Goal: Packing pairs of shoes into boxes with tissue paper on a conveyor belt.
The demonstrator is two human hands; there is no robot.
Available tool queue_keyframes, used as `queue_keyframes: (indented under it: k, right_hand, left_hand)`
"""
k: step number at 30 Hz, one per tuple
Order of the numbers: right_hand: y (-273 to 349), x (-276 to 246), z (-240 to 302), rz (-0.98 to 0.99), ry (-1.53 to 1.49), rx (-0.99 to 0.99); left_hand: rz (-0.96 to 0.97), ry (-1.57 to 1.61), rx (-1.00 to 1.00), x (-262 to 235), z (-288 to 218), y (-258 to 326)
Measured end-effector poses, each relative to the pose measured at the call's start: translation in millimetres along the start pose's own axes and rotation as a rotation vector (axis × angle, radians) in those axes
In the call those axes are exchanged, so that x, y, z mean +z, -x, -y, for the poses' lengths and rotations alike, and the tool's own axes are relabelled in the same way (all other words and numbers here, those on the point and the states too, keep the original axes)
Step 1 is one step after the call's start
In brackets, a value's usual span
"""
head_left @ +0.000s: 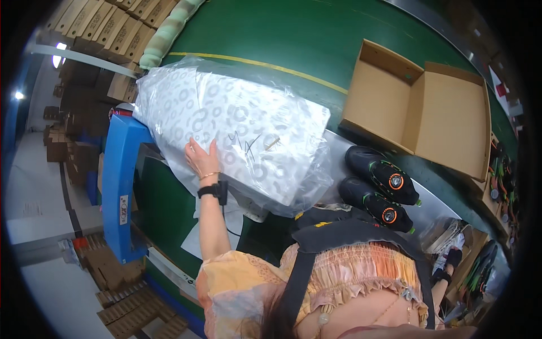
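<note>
A stack of white tissue paper [192, 107] printed with grey rings lies in a clear plastic bag, handwritten marks on its face. My left hand [202, 159] rests on the near edge of this stack, thumb and fingers apart and nothing gripped; a black band circles the wrist. Far to the right, my right hand [453, 257] reaches down beside a crumpled clear plastic bag [443, 234]. It looks small and dark there, and its fingers cannot be made out. Between the hands, a pair of black shoes [381, 186] with orange ring emblems and green details lies on the grey surface.
An open brown cardboard box [420, 107] stands beyond the shoes on the green surface. A blue frame [118, 186] rises left of the paper. Stacked shoe boxes [107, 25] fill the far left. More shoes [480, 271] lie at the right edge.
</note>
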State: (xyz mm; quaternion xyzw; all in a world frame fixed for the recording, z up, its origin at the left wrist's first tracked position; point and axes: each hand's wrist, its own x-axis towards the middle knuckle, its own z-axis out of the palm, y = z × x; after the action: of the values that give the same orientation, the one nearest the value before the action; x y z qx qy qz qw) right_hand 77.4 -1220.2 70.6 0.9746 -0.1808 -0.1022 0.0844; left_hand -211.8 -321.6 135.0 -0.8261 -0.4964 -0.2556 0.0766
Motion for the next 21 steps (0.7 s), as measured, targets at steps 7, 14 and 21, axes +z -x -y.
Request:
queue_keyframes:
  k: [7,14,21]
  right_hand:
    - [-24.7,-36.0,-1.7,-0.172,-0.337,0.014]
    - [-13.6,-45.0,1.5,-0.229,-0.52,0.032]
    - [1.0,-78.5,27.8,-0.324,-0.786,-0.004]
  left_hand:
    - [0.289,-0.164,0.107,25.0,60.5,-27.3]
    - [0.113,0.185,-0.113,-43.4,36.7,-64.5]
    - [0.165,0.006,0.075,46.1,69.6,-40.7]
